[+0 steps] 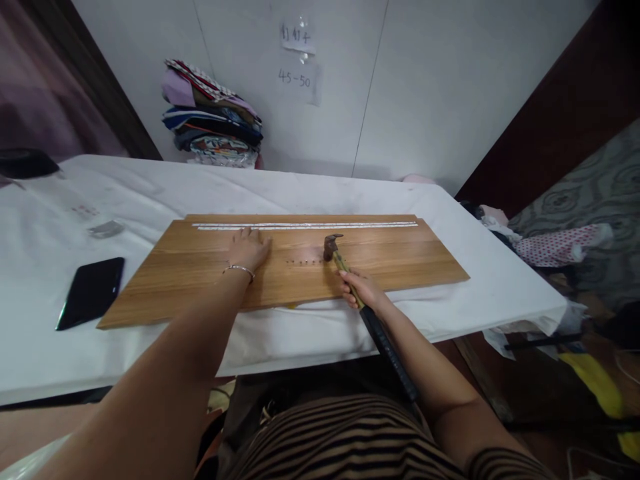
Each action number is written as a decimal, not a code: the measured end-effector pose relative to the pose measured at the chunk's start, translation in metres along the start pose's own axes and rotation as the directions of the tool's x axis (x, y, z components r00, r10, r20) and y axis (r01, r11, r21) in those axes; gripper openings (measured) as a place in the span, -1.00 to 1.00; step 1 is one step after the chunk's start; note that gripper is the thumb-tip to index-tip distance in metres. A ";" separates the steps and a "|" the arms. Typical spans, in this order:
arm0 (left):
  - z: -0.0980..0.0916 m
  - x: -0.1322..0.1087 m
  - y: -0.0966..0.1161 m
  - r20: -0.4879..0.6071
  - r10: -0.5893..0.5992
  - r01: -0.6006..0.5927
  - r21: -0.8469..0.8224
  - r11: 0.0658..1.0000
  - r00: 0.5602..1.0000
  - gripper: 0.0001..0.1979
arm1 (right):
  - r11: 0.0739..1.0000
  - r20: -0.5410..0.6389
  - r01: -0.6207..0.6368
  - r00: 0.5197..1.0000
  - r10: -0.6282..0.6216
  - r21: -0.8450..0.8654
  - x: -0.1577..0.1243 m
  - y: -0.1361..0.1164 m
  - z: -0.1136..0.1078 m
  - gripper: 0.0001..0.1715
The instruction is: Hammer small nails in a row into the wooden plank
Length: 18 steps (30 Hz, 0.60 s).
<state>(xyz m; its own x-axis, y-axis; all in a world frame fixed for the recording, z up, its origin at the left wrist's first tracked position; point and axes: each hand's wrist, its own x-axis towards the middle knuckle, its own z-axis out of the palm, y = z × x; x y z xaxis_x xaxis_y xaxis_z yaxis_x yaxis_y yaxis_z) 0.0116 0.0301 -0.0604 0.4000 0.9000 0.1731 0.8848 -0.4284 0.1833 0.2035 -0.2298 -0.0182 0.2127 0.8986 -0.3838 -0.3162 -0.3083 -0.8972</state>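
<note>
A long wooden board (210, 283) lies across the white-covered table (150, 187). My left hand (249, 248) rests flat on the board, fingers stretched out, a thin bracelet on the wrist. My right hand (361, 289) is wrapped round the shaft of a hammer (334, 248), gripping it well up from the black grip. The hammer's head sits on the board at the right end of a short row of small nails (304, 262). Two white strips (305, 226) run along the board's far edge.
A black phone (91, 291) lies on the table left of the board. A stack of folded fabrics (213, 120) stands against the back wall. A dark object (23, 163) sits at the far left. Cloth and clutter lie on the floor to the right.
</note>
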 end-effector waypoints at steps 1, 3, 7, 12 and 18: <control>-0.001 0.000 0.000 0.003 0.000 0.000 0.003 1.000 1.000 -0.42 | 1.000 0.002 -0.002 1.000 0.002 0.000 0.000 0.000 0.000 -0.48; -0.001 0.000 0.001 0.003 0.003 -0.003 0.005 1.000 1.000 -0.42 | 1.000 0.007 0.005 1.000 -0.005 0.007 -0.001 -0.001 0.001 -0.48; -0.002 -0.001 0.001 0.008 0.004 -0.004 -0.006 1.000 1.000 -0.42 | 1.000 -0.001 0.025 1.000 -0.025 0.007 -0.001 -0.001 0.001 -0.50; -0.005 -0.002 0.003 0.031 -0.011 0.011 -0.010 1.000 0.999 -0.41 | 1.000 -0.005 -0.012 1.000 0.012 -0.004 -0.001 0.000 0.000 -0.51; -0.006 -0.002 0.004 0.039 -0.017 0.017 0.009 1.000 0.999 -0.43 | 1.000 -0.019 0.011 1.000 -0.011 0.000 -0.001 0.000 0.000 -0.51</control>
<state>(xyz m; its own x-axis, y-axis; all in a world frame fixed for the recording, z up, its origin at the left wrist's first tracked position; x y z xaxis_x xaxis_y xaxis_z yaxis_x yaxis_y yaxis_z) 0.0128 0.0262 -0.0541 0.3938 0.9096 0.1324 0.8934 -0.4126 0.1778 0.2034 -0.2311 -0.0182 0.2337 0.8957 -0.3782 -0.3142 -0.2985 -0.9012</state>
